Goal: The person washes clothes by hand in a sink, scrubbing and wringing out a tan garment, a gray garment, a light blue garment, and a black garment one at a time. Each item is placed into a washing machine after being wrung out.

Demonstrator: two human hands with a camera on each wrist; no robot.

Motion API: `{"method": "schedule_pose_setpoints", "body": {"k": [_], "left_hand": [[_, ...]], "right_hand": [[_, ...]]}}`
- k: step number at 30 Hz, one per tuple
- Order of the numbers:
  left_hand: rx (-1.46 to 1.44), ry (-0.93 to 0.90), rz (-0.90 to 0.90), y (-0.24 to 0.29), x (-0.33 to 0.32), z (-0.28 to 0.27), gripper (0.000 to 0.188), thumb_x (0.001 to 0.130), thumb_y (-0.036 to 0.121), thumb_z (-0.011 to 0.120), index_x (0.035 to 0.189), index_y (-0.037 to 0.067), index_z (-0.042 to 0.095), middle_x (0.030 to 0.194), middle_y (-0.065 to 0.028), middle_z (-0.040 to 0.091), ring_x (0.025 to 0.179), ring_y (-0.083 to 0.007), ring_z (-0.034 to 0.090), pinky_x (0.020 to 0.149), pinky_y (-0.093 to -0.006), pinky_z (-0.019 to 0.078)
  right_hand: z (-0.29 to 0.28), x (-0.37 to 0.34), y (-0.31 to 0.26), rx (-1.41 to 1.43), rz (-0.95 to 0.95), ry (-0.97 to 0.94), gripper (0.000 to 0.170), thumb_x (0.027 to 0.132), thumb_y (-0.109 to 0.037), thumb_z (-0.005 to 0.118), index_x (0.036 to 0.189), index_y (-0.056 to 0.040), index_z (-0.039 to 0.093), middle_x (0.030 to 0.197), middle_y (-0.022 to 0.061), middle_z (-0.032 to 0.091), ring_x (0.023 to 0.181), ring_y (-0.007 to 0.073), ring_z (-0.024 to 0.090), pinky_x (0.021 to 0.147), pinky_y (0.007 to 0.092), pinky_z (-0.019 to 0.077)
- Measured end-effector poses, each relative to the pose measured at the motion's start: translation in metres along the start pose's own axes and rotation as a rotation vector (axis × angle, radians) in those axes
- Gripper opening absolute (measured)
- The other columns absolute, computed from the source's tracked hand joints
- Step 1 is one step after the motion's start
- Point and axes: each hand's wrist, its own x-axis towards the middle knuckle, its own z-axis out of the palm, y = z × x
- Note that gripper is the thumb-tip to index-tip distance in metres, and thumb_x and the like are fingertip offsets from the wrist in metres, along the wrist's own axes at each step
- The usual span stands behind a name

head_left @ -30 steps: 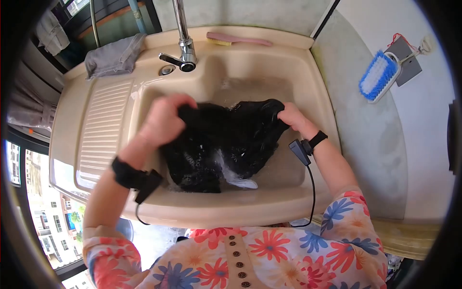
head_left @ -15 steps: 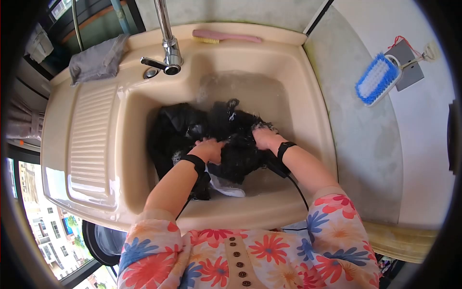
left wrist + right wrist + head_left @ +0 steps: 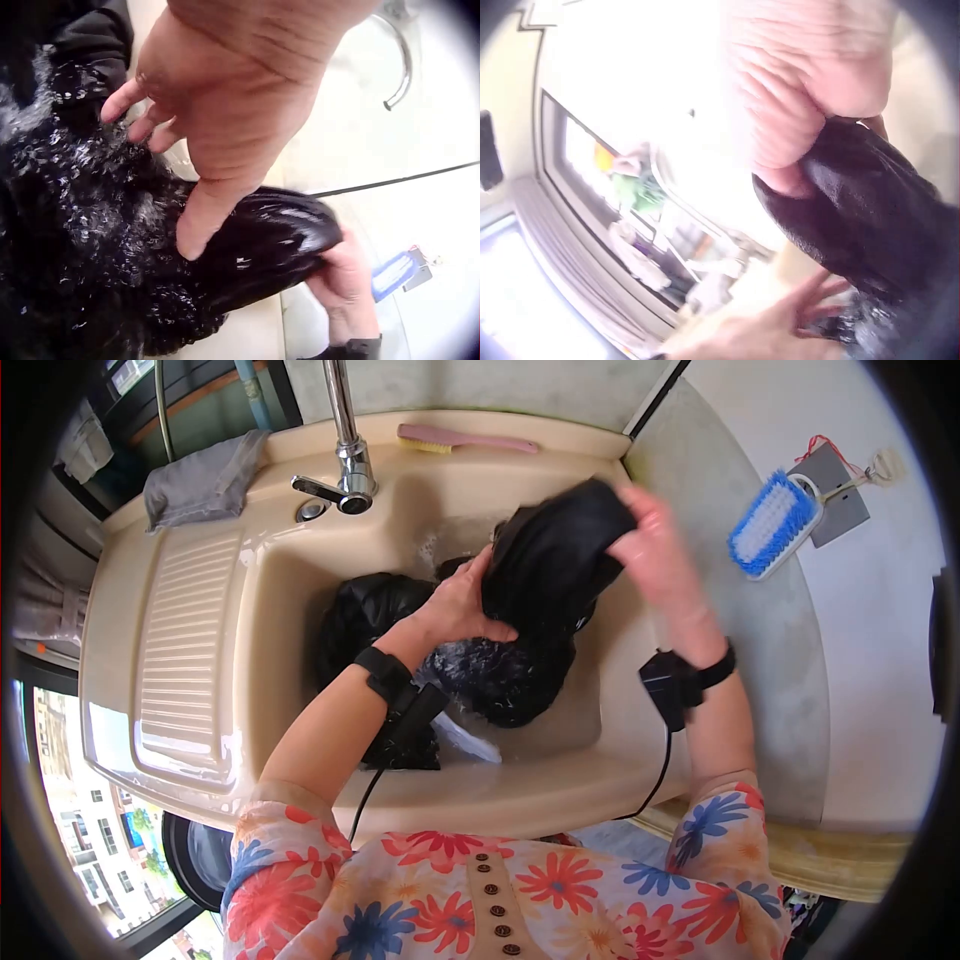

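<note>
A wet black cloth (image 3: 560, 560) lies partly in the sink's water, its upper right part raised above the basin. My right hand (image 3: 660, 555) grips that raised end, thumb and fingers round the edge, as the right wrist view also shows at the hand (image 3: 810, 97). Against the cloth's left side rests my left hand (image 3: 460, 605), thumb and fingers spread; in the left wrist view this hand (image 3: 232, 97) has loosely extended fingers, the thumb on the cloth (image 3: 262, 247). A white piece (image 3: 468, 740) shows below the cloth near the front of the basin.
The beige sink (image 3: 420, 805) has a faucet (image 3: 352, 470) at the back and a ribbed drainboard (image 3: 185, 670) at left. A grey cloth (image 3: 205, 480) lies at the back left, a pink brush (image 3: 470, 437) on the rear ledge. A blue-and-white brush (image 3: 773, 525) hangs on the right wall.
Both hands were low on the cloth in the basin half a second ago. The right hand has risen up and right with one end, and the left has shifted up beside it.
</note>
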Motion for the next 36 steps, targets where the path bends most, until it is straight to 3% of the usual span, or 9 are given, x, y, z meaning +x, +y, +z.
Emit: {"method": "schedule_pose_setpoints", "body": {"k": [6, 8, 14, 19, 22, 30, 33, 35, 36], "left_hand": [[-0.196, 0.228, -0.102, 0.026, 0.024, -0.053, 0.043, 0.065, 0.000, 0.062, 0.107, 0.010, 0.059, 0.075, -0.0094, 0.061, 0.074, -0.0233, 0.061, 0.072, -0.0317, 0.0493], [-0.188, 0.221, -0.190, 0.025, 0.022, -0.069, 0.036, 0.066, -0.007, 0.052, 0.097, 0.010, 0.062, 0.079, -0.0083, 0.061, 0.073, -0.0217, 0.059, 0.070, -0.0311, 0.0485], [0.438, 0.135, -0.223, -0.014, -0.004, -0.046, 0.049, 0.065, -0.007, 0.048, 0.104, 0.020, 0.060, 0.097, -0.0112, 0.058, 0.087, -0.0300, 0.057, 0.079, -0.0362, 0.0472], [0.686, -0.547, -0.440, -0.025, -0.030, -0.005, 0.062, 0.071, 0.004, 0.049, 0.125, 0.033, 0.049, 0.142, -0.0169, 0.023, 0.120, -0.0370, 0.038, 0.098, -0.0451, 0.0365], [0.628, -0.692, -0.504, -0.040, -0.035, 0.001, 0.066, 0.072, 0.005, 0.047, 0.130, 0.035, 0.043, 0.146, -0.0162, 0.016, 0.126, -0.0390, 0.031, 0.099, -0.0490, 0.0344], [0.585, -0.740, -0.590, -0.064, -0.044, 0.028, 0.057, 0.076, 0.009, 0.042, 0.131, 0.025, 0.043, 0.143, -0.0179, 0.023, 0.129, -0.0371, 0.027, 0.101, -0.0570, 0.0262], [0.624, -0.704, -0.509, -0.069, -0.044, 0.027, 0.044, 0.069, 0.010, 0.054, 0.113, 0.009, 0.058, 0.117, -0.0186, 0.053, 0.108, -0.0345, 0.051, 0.092, -0.0427, 0.0419], [0.533, -0.669, -0.461, -0.060, -0.040, 0.011, 0.043, 0.066, 0.012, 0.060, 0.110, 0.008, 0.059, 0.116, -0.0176, 0.054, 0.107, -0.0343, 0.052, 0.089, -0.0404, 0.0434], [0.450, -0.644, -0.415, -0.057, -0.037, 0.004, 0.043, 0.064, 0.015, 0.065, 0.106, 0.008, 0.060, 0.114, -0.0166, 0.055, 0.106, -0.0341, 0.052, 0.086, -0.0381, 0.0449]], "right_hand": [[-0.046, -0.003, -0.034, -0.155, -0.101, 0.163, 0.034, 0.073, 0.004, 0.049, 0.106, 0.0038, 0.056, 0.094, 0.0032, 0.062, 0.085, 0.0106, 0.057, 0.079, 0.0238, 0.0448], [-0.055, -0.006, -0.007, -0.210, -0.041, 0.199, 0.038, 0.071, 0.004, 0.051, 0.108, 0.0015, 0.056, 0.092, 0.0048, 0.063, 0.084, 0.0111, 0.057, 0.077, 0.0246, 0.0452], [-0.035, -0.044, 0.115, -1.031, 0.324, -0.084, 0.033, 0.067, -0.012, 0.062, 0.098, -0.0061, 0.053, 0.088, 0.0184, 0.062, 0.089, 0.0371, 0.057, 0.075, 0.0411, 0.0465], [0.011, -0.063, 0.156, -1.153, 0.771, -0.532, 0.075, 0.066, -0.024, 0.071, 0.128, -0.0079, 0.032, 0.113, 0.0135, 0.057, 0.108, 0.0332, 0.052, 0.091, 0.0602, 0.0329], [0.020, -0.077, 0.184, -1.312, 0.709, -0.692, 0.083, 0.067, -0.023, 0.071, 0.135, -0.0106, 0.026, 0.120, 0.0106, 0.054, 0.111, 0.0310, 0.050, 0.093, 0.0623, 0.0272], [0.039, -0.077, 0.212, -1.390, 0.774, -0.938, 0.044, 0.072, -0.011, 0.060, 0.116, -0.0075, 0.055, 0.122, 0.0123, 0.054, 0.113, 0.0268, 0.051, 0.094, 0.0617, 0.0258], [0.028, -0.065, 0.186, -1.167, 0.825, -0.685, 0.035, 0.072, -0.008, 0.053, 0.107, -0.0050, 0.058, 0.110, 0.0142, 0.059, 0.108, 0.0329, 0.053, 0.093, 0.0599, 0.0290], [0.014, -0.053, 0.145, -0.953, 0.589, -0.353, 0.040, 0.062, -0.004, 0.060, 0.101, 0.0006, 0.055, 0.093, 0.0174, 0.062, 0.089, 0.0288, 0.060, 0.075, 0.0349, 0.0477], [-0.001, -0.047, 0.149, -0.657, 0.487, -0.300, 0.041, 0.062, 0.003, 0.056, 0.103, 0.0012, 0.055, 0.088, 0.0107, 0.063, 0.083, 0.0186, 0.059, 0.076, 0.0301, 0.0466]]}}
